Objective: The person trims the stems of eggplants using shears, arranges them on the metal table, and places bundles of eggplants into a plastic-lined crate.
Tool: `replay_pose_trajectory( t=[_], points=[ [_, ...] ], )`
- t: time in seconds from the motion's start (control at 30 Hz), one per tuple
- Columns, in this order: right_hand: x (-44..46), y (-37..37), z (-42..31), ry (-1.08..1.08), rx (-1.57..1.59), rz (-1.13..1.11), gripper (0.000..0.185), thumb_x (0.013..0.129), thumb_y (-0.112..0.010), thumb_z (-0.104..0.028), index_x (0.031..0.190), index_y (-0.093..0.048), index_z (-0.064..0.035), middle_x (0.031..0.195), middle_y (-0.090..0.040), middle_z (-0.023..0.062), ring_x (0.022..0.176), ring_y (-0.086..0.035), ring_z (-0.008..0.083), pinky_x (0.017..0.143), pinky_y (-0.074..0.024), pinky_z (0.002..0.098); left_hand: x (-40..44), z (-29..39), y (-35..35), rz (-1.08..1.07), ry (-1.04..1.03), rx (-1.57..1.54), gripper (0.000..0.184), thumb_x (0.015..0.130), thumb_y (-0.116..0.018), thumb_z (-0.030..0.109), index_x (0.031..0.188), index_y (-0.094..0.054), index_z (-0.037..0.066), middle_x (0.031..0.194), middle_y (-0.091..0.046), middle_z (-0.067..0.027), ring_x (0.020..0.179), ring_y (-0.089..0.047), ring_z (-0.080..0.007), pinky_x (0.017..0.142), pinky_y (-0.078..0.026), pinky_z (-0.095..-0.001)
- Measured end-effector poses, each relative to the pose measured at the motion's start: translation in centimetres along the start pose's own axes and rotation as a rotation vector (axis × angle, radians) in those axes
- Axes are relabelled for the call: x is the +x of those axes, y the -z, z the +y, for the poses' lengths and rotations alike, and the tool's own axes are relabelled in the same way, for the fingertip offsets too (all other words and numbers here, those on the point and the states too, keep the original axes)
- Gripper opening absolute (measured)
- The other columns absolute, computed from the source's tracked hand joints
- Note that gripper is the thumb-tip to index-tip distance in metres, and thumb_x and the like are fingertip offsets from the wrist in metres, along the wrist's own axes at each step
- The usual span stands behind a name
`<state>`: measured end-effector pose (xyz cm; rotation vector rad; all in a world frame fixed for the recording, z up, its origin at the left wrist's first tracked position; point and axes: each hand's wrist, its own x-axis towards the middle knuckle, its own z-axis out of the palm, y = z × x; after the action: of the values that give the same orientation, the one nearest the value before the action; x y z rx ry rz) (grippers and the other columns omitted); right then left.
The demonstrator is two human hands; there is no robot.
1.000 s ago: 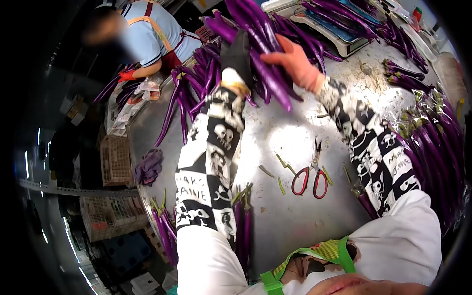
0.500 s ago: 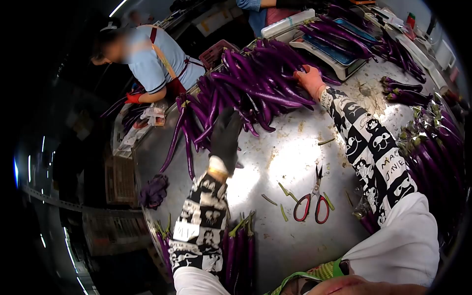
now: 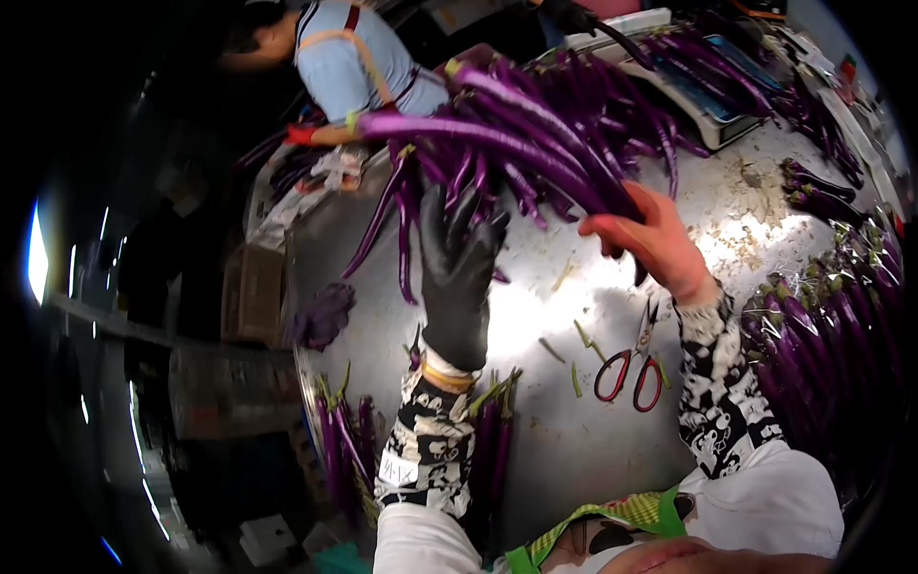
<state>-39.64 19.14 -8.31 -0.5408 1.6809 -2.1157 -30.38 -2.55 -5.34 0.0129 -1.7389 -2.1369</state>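
Note:
Long purple eggplants [image 3: 545,153] are gripped near one end by my right hand [image 3: 655,244], which wears an orange-pink glove. Raised over the table, they slant up to the left across the pile. In its black glove, my left hand [image 3: 459,277] has its fingers spread, with nothing held in it. Just beyond its fingertips lies the heap of eggplants [image 3: 612,115]. Red-handled scissors [image 3: 631,368] rest partly open on the metal table [image 3: 564,469], nearer to my body, among cut green stem pieces [image 3: 578,380].
Bagged eggplants [image 3: 822,325] lie on the right, below a small bunch [image 3: 818,191]. A scale [image 3: 708,115] bearing eggplants stands at the back right. Several eggplants [image 3: 339,430] and a crumpled purple glove [image 3: 323,314] are at the left edge. A co-worker [image 3: 349,67] bends beyond the table.
My right hand has lifted eggplants off the heap and drawn them toward me. My left hand's fingers have spread. The whole view has shifted, and the co-worker appears further right.

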Motion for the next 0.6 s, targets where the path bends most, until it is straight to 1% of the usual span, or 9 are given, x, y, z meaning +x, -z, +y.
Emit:
replay_pose_trajectory(
  t=[0.07, 0.17, 0.27, 0.33, 0.37, 0.43, 0.47, 0.5, 0.6],
  points=[
    [-3.9, -1.5, -0.8, -0.185, -0.012, -0.166, 0.034, 0.09, -0.073, -0.02, 0.114, -0.062, 0.0008, 0.091, -0.07, 0.0046, 0.072, -0.061, 0.0084, 0.065, -0.0484, 0.0235, -0.9, 1.4, -1.5, 0.183, 0.118, -0.138, 0.074, 0.093, -0.066, 0.009, 0.153, -0.023, 0.005, 0.128, -0.059, -0.0197, 0.105, -0.064, -0.0257, 0.088, -0.054, -0.034],
    [-9.4, -4.1, -1.4, -0.485, 0.166, -0.259, 0.031, 0.091, -0.071, -0.019, 0.112, -0.061, 0.0019, 0.093, -0.071, 0.0076, 0.073, -0.063, 0.0107, 0.063, -0.0497, 0.0251, -2.9, 1.5, -1.4, 0.241, 0.138, -0.047, 0.074, 0.09, -0.066, 0.003, 0.152, -0.025, 0.005, 0.115, -0.064, -0.0176, 0.091, -0.067, -0.0235, 0.079, -0.056, -0.0334],
    [-13.3, -4.5, -1.1, -0.703, 0.332, -0.358, 0.038, 0.093, -0.068, -0.021, 0.117, -0.055, 0.0052, 0.097, -0.07, 0.0125, 0.071, -0.064, 0.0122, 0.063, -0.051, 0.0265, -4.8, 1.6, -2.0, 0.26, 0.16, -0.095, 0.071, 0.086, -0.067, -0.004, 0.148, -0.031, 0.001, 0.091, -0.066, -0.01, 0.072, -0.064, -0.0166, 0.065, -0.054, -0.0306],
    [-14.7, -4.7, -1.4, -0.732, 0.405, -0.329, 0.039, 0.094, -0.067, -0.021, 0.12, -0.054, 0.0051, 0.097, -0.07, 0.0126, 0.072, -0.064, 0.0123, 0.064, -0.0512, 0.0266, -5.8, 1.8, -2.7, 0.279, 0.181, -0.006, 0.068, 0.086, -0.068, -0.004, 0.145, -0.034, 0.0, 0.09, -0.065, -0.0084, 0.072, -0.063, -0.015, 0.068, -0.054, -0.0295],
    [-15.2, -4.8, -1.5, -0.764, 0.381, -0.304, 0.043, 0.09, -0.07, -0.022, 0.121, -0.054, 0.0043, 0.094, -0.07, 0.0138, 0.07, -0.064, 0.0138, 0.062, -0.0508, 0.027, -6.2, 1.9, -2.7, 0.262, 0.213, -0.059, 0.063, 0.087, -0.068, -0.003, 0.143, -0.038, 0.0, 0.089, -0.064, -0.008, 0.074, -0.064, -0.0144, 0.07, -0.053, -0.0287],
    [-15.6, -5.2, -1.4, -0.809, 0.333, -0.25, 0.052, 0.081, -0.076, -0.023, 0.122, -0.055, 0.0027, 0.09, -0.07, 0.0162, 0.065, -0.065, 0.0168, 0.059, -0.0498, 0.0277, -6.5, 1.7, -2.5, 0.26, 0.248, -0.09, 0.062, 0.087, -0.069, -0.002, 0.141, -0.04, 0.0, 0.089, -0.063, -0.008, 0.075, -0.064, -0.0145, 0.071, -0.054, -0.0286],
    [-15.7, -5.4, -1.6, -0.808, 0.327, -0.239, 0.053, 0.081, -0.075, -0.023, 0.122, -0.055, 0.0032, 0.089, -0.07, 0.0165, 0.064, -0.065, 0.0171, 0.058, -0.0498, 0.0277, -6.6, 1.5, -2.4, 0.26, 0.265, -0.105, 0.061, 0.087, -0.07, -0.002, 0.14, -0.041, 0.0, 0.089, -0.063, -0.008, 0.076, -0.064, -0.0146, 0.071, -0.054, -0.0285],
    [-15.8, -5.5, -1.9, -0.808, 0.321, -0.23, 0.053, 0.081, -0.075, -0.023, 0.122, -0.055, 0.0037, 0.088, -0.07, 0.0169, 0.063, -0.065, 0.0175, 0.057, -0.0498, 0.0278, -6.9, 1.2, -2.0, 0.248, 0.242, -0.036, 0.057, 0.086, -0.072, -0.001, 0.137, -0.045, -0.002, 0.09, -0.064, -0.009, 0.078, -0.065, -0.0149, 0.071, -0.054, -0.0285],
    [-15.9, -5.2, -2.2, -0.836, 0.373, -0.24, 0.053, 0.081, -0.072, -0.022, 0.122, -0.055, 0.0054, 0.084, -0.07, 0.0182, 0.058, -0.064, 0.0185, 0.053, -0.05, 0.0284, -6.9, 1.3, -1.8, 0.263, 0.34, -0.133, 0.054, 0.086, -0.075, 0.003, 0.133, -0.048, -0.003, 0.091, -0.066, -0.0094, 0.078, -0.066, -0.0146, 0.07, -0.054, -0.028]
  ],
)
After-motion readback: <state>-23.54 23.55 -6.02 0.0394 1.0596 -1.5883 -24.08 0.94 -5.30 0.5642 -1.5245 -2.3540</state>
